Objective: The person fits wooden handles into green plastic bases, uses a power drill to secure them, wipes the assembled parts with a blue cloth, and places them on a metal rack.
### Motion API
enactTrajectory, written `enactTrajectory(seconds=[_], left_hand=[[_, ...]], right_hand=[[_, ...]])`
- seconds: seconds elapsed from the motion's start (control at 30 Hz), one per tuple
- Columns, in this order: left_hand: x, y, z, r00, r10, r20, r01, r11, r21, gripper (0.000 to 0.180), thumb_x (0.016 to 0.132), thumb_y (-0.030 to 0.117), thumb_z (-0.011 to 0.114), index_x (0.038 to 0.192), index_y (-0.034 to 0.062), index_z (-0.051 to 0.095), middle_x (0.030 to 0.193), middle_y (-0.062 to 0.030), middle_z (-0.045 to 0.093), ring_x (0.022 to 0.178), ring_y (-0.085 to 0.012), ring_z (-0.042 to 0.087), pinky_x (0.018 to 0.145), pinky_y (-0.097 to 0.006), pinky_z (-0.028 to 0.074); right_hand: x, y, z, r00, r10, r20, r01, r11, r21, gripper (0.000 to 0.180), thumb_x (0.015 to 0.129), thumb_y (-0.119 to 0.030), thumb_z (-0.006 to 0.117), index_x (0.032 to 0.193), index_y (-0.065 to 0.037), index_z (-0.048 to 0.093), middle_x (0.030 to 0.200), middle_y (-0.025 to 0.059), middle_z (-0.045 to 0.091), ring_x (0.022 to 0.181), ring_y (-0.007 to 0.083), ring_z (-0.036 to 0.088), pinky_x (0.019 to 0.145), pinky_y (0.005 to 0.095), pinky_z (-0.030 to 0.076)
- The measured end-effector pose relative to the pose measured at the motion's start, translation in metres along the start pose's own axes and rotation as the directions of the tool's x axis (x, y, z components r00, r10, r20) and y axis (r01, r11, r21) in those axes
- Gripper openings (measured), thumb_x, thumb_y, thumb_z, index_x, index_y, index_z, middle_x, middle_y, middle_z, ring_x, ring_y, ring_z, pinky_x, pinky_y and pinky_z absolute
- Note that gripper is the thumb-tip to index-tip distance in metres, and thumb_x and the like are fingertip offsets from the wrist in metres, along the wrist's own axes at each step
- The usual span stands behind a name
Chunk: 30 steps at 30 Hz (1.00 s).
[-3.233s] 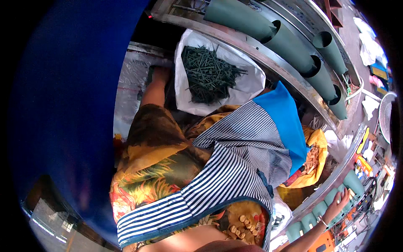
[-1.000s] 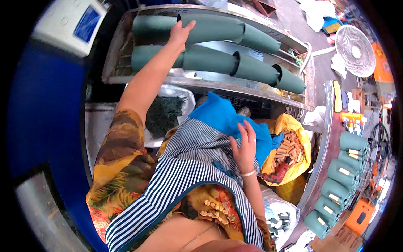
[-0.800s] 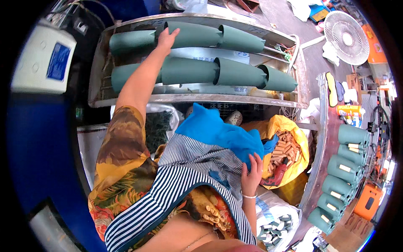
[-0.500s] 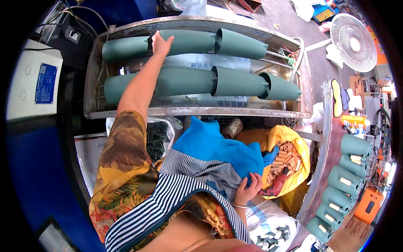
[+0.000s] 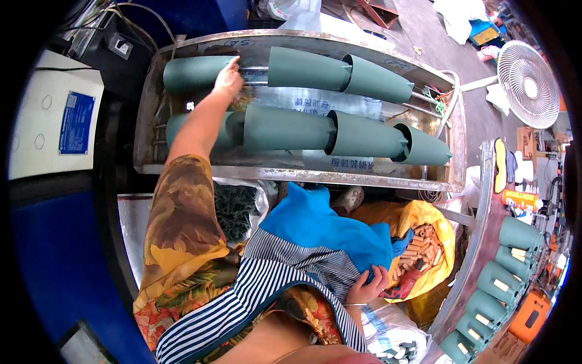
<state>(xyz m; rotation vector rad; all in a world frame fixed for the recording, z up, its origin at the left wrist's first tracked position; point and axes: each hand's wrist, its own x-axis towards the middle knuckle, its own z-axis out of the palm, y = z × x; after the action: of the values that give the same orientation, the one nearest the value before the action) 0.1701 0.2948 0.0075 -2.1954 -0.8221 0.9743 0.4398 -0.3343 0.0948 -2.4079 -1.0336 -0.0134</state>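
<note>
My left hand (image 5: 228, 80) reaches into the metal trough (image 5: 303, 171), at the right-hand rim of a dark green tapered tube (image 5: 193, 73). A finger points up along that rim; the others are blurred, so their grip is unclear. To its right, past a gap bridged by thin metal rods (image 5: 254, 76), lies another green tube (image 5: 306, 67), its narrow end tucked into a third tube (image 5: 377, 77). A nearer row of similar tubes (image 5: 285, 128) runs parallel, its left end partly behind my forearm. My right hand (image 5: 371, 285) rests in my lap, fingers bent around blue cloth (image 5: 327, 221).
A yellow sack of short brown tubes (image 5: 445, 242) stands right of my lap. A clear bag (image 5: 388, 327) sits below it. Stacked green cups (image 5: 494, 276) line a bench at far right. A white fan (image 5: 528, 85) stands beyond; a blue machine (image 5: 60, 242) is at left.
The two right-hand tubes of the far row have slid right, opening a gap with rods showing. My left hand now sits at the left tube's end. The whole view has shifted slightly.
</note>
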Motion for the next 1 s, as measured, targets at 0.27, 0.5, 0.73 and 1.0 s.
enactTrajectory(seconds=[0.27,0.5,0.73,1.0], left_hand=[[-0.119,-0.146,-0.041,0.768,-0.517,-0.378,0.341,0.830,-0.441,0.023,0.082,0.024,0.066,0.103,0.0235,0.073,0.100,-0.0036,0.066,0.108,-0.0259,0.057,0.109,-0.040,0.033],[-0.205,-0.148,-0.096,0.413,-0.773,-0.482,0.279,0.611,-0.741,0.032,0.083,0.038,0.068,0.111,0.0216,0.070,0.102,-0.0027,0.066,0.100,-0.0276,0.059,0.092,-0.042,0.043],[-0.354,-0.012,-0.181,0.379,-0.812,-0.444,0.282,0.558,-0.780,0.036,0.082,0.034,0.070,0.112,0.0159,0.066,0.103,-0.0035,0.061,0.105,-0.0262,0.055,0.094,-0.046,0.039],[-0.360,0.053,-0.180,0.591,-0.709,-0.386,0.182,0.583,-0.792,0.046,0.081,0.030,0.073,0.120,0.0111,0.059,0.111,-0.0080,0.057,0.108,-0.0291,0.055,0.090,-0.045,0.044]], right_hand=[[0.000,0.008,0.000,0.998,-0.058,-0.027,0.058,0.998,-0.004,0.021,0.086,-0.008,0.060,0.105,0.001,0.060,0.116,0.0196,0.055,0.109,0.0376,0.051,0.095,0.0466,0.040],[-0.006,0.020,-0.004,0.993,-0.109,-0.050,0.111,0.994,0.026,0.022,0.088,-0.015,0.059,0.105,-0.001,0.060,0.116,0.0185,0.056,0.110,0.0389,0.051,0.094,0.0489,0.040],[-0.028,0.029,-0.013,0.990,-0.124,-0.070,0.130,0.987,0.095,0.022,0.086,-0.009,0.060,0.107,-0.002,0.060,0.117,0.0167,0.056,0.109,0.0383,0.051,0.095,0.0476,0.040],[-0.037,0.054,-0.011,0.980,-0.175,-0.094,0.193,0.950,0.244,0.023,0.085,-0.010,0.059,0.107,-0.003,0.061,0.120,0.0165,0.057,0.110,0.0370,0.052,0.097,0.0466,0.039]])
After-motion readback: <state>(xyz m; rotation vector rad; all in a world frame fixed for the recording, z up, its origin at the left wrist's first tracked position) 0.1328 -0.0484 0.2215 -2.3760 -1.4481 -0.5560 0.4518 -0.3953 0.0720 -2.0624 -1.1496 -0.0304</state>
